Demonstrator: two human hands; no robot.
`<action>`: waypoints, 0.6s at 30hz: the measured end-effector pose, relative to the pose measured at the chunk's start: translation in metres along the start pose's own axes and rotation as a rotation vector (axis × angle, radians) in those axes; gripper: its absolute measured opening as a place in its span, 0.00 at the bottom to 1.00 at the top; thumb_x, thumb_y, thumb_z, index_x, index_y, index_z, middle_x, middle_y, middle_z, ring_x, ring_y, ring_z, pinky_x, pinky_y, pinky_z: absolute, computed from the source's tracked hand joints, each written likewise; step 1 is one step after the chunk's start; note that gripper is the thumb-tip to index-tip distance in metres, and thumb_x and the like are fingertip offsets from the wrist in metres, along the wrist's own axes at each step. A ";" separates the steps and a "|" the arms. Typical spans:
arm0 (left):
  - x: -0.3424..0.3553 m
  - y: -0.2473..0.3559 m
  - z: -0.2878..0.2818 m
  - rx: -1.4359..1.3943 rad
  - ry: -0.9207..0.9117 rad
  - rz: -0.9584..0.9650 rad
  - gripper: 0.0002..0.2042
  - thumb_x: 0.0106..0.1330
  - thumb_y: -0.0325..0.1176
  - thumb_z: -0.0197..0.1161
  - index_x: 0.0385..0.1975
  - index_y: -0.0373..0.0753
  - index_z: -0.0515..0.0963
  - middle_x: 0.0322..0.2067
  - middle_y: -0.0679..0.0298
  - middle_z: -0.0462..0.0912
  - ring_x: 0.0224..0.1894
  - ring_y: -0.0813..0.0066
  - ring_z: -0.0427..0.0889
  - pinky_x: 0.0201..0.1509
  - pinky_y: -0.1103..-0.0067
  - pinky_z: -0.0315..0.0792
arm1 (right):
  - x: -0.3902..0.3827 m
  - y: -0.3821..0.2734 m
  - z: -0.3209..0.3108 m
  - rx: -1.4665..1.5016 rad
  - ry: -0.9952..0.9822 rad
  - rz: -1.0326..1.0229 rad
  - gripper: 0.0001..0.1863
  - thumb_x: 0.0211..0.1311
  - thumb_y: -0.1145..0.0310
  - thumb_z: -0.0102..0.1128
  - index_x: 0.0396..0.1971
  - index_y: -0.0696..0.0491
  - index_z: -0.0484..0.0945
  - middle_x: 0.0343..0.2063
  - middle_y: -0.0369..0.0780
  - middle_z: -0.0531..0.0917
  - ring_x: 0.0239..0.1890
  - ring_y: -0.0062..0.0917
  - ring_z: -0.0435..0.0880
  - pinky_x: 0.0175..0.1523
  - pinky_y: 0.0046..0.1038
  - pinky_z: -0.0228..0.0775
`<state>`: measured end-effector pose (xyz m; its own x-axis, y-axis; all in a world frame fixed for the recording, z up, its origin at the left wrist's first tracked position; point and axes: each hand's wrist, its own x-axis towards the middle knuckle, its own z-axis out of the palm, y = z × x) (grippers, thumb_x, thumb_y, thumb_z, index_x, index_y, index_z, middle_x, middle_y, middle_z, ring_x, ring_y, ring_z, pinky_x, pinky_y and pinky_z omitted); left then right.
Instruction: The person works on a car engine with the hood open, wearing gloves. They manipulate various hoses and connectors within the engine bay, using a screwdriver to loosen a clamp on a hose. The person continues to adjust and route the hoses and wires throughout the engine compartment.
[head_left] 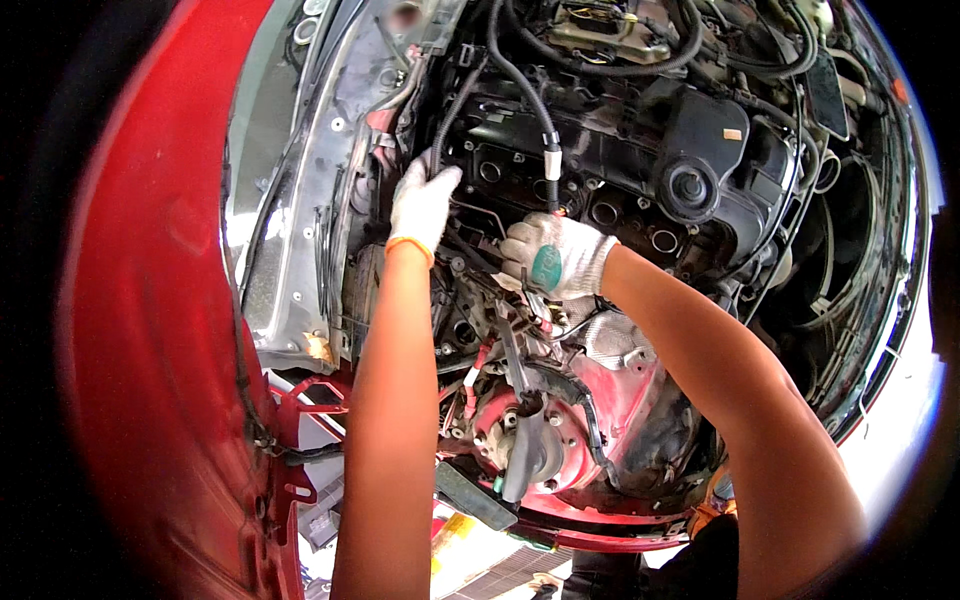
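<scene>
At the left rear of the engine, my left hand [420,205], in a white knit glove with an orange cuff, is closed around the lower end of a black corrugated conduit [455,115]. Further right, my right hand [558,255] wears a similar glove with a green patch and is curled into a fist. A black wiring harness [552,165] wrapped with white tape runs down into that fist; the fingers hide the part they grip. Both hands are over the black engine cover [600,130], beside its row of round openings. Below the right hand lie loose connectors and wires [540,312].
A red body panel [160,300] curves along the left. Front right, a strut tower [530,440] with bolts sits in red bodywork, a black rubber flap across it. A round black cap [690,190] stands on the engine. Hoses [620,68] loop at the back.
</scene>
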<state>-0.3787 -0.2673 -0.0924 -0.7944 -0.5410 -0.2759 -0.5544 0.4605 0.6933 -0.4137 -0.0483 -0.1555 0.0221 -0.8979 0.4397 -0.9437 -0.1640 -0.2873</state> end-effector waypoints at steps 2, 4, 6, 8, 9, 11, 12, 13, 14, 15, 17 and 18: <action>0.008 -0.020 0.001 0.009 0.028 0.065 0.26 0.62 0.37 0.66 0.61 0.39 0.76 0.46 0.59 0.86 0.48 0.70 0.82 0.57 0.75 0.71 | 0.002 0.000 -0.002 0.020 -0.061 0.015 0.08 0.49 0.64 0.59 0.28 0.50 0.79 0.30 0.35 0.78 0.38 0.28 0.81 0.45 0.31 0.76; 0.011 -0.027 -0.004 -0.037 -0.019 0.086 0.25 0.62 0.36 0.65 0.61 0.39 0.76 0.46 0.57 0.86 0.49 0.68 0.82 0.58 0.75 0.71 | 0.001 0.001 -0.003 0.025 -0.084 0.019 0.07 0.49 0.65 0.59 0.28 0.50 0.79 0.30 0.35 0.78 0.38 0.28 0.81 0.45 0.31 0.76; 0.018 -0.031 -0.011 0.041 -0.057 0.082 0.25 0.63 0.37 0.64 0.61 0.39 0.75 0.48 0.55 0.85 0.51 0.64 0.82 0.59 0.74 0.71 | 0.001 0.001 0.002 0.011 -0.041 0.000 0.07 0.51 0.64 0.58 0.28 0.50 0.78 0.31 0.35 0.78 0.38 0.29 0.81 0.45 0.31 0.75; 0.018 -0.036 -0.011 0.153 -0.055 0.090 0.25 0.64 0.41 0.63 0.61 0.39 0.75 0.51 0.52 0.83 0.55 0.59 0.81 0.61 0.71 0.70 | 0.001 0.001 0.006 0.021 -0.017 0.001 0.06 0.52 0.63 0.57 0.26 0.49 0.77 0.31 0.35 0.78 0.38 0.30 0.80 0.45 0.32 0.75; 0.014 -0.029 -0.011 0.213 -0.039 0.077 0.24 0.64 0.41 0.63 0.59 0.39 0.75 0.50 0.51 0.83 0.55 0.57 0.81 0.61 0.70 0.70 | 0.000 -0.001 0.005 -0.004 -0.036 0.010 0.06 0.52 0.63 0.57 0.27 0.49 0.78 0.32 0.35 0.78 0.39 0.29 0.81 0.46 0.31 0.75; 0.005 -0.009 -0.007 0.331 -0.009 0.056 0.23 0.65 0.43 0.62 0.57 0.37 0.77 0.48 0.49 0.83 0.54 0.55 0.80 0.62 0.69 0.70 | -0.001 0.000 0.007 -0.009 -0.047 0.018 0.07 0.52 0.63 0.58 0.28 0.49 0.78 0.32 0.35 0.79 0.39 0.29 0.81 0.46 0.31 0.75; 0.003 -0.003 -0.006 0.383 0.009 0.039 0.23 0.65 0.43 0.61 0.57 0.38 0.77 0.48 0.49 0.84 0.54 0.54 0.80 0.62 0.69 0.70 | 0.000 0.001 0.005 -0.013 -0.052 0.020 0.07 0.52 0.63 0.58 0.28 0.49 0.79 0.32 0.34 0.79 0.40 0.29 0.81 0.46 0.31 0.75; 0.001 0.004 -0.005 0.435 0.026 0.022 0.23 0.65 0.43 0.61 0.56 0.38 0.77 0.48 0.49 0.84 0.54 0.54 0.80 0.62 0.69 0.70 | -0.001 0.000 0.002 -0.010 -0.050 0.017 0.07 0.52 0.64 0.58 0.28 0.49 0.79 0.32 0.34 0.79 0.40 0.28 0.81 0.46 0.30 0.76; -0.001 0.007 -0.005 0.487 0.043 0.005 0.22 0.65 0.43 0.61 0.56 0.38 0.77 0.48 0.50 0.84 0.54 0.54 0.80 0.62 0.68 0.69 | -0.001 0.000 0.001 -0.003 -0.063 0.029 0.07 0.51 0.64 0.58 0.29 0.49 0.79 0.32 0.34 0.79 0.40 0.28 0.81 0.47 0.30 0.75; 0.004 0.006 -0.007 0.436 -0.004 -0.005 0.22 0.66 0.44 0.60 0.55 0.39 0.77 0.48 0.50 0.84 0.55 0.54 0.80 0.62 0.68 0.69 | 0.000 -0.001 0.001 0.006 -0.075 0.041 0.07 0.51 0.64 0.58 0.30 0.49 0.80 0.32 0.34 0.79 0.40 0.28 0.81 0.47 0.31 0.75; 0.008 0.002 -0.011 0.428 -0.068 -0.025 0.26 0.66 0.47 0.59 0.61 0.41 0.72 0.53 0.48 0.81 0.57 0.50 0.78 0.63 0.67 0.69 | 0.001 -0.001 0.000 0.013 -0.101 0.057 0.08 0.51 0.65 0.58 0.31 0.50 0.80 0.33 0.35 0.79 0.41 0.29 0.81 0.48 0.31 0.75; 0.010 0.000 -0.013 0.424 -0.100 -0.038 0.29 0.66 0.48 0.59 0.65 0.42 0.69 0.55 0.47 0.79 0.58 0.48 0.77 0.64 0.66 0.69 | 0.002 -0.001 -0.001 0.012 -0.117 0.059 0.08 0.51 0.65 0.58 0.31 0.50 0.80 0.33 0.35 0.80 0.41 0.29 0.81 0.48 0.31 0.75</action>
<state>-0.3838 -0.2820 -0.0867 -0.7803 -0.5015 -0.3735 -0.6196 0.7011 0.3529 -0.4135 -0.0499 -0.1534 0.0054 -0.9474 0.3200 -0.9406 -0.1135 -0.3201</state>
